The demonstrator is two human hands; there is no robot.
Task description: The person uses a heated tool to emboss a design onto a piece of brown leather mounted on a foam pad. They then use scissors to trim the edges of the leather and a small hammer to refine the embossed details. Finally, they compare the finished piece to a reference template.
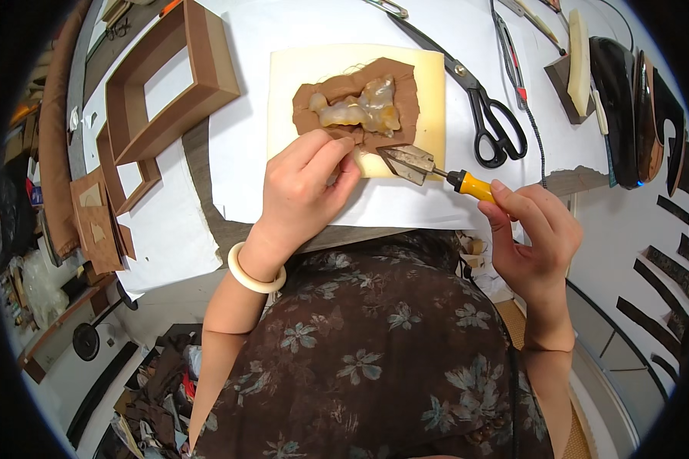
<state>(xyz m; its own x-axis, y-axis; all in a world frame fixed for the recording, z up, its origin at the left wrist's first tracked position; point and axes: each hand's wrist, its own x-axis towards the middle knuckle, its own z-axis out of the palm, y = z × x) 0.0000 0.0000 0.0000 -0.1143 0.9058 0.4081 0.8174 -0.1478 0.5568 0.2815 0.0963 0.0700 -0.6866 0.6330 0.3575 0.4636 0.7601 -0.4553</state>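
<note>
A cream pad (283, 73) lies on white paper, with a ragged brown sheet (407, 84) on top. A glossy, translucent amber-white lump (379, 103) that looks like glue sits on the brown sheet. My left hand (306, 172) is closed in a pinch at the sheet's near edge; what is between its fingertips is hidden. My right hand (540, 229) grips the yellow handle of a tool with a folded, pointed metal head (409, 162). Its head points left, over the pad's near right corner, close to my left fingertips.
Black-handled scissors (488, 126) lie right of the pad, beside a corded tool with a red part (513, 65). Brown open box frames (226, 57) stand at the left. On the right are a dark block (570, 88) and a black glossy object (612, 92).
</note>
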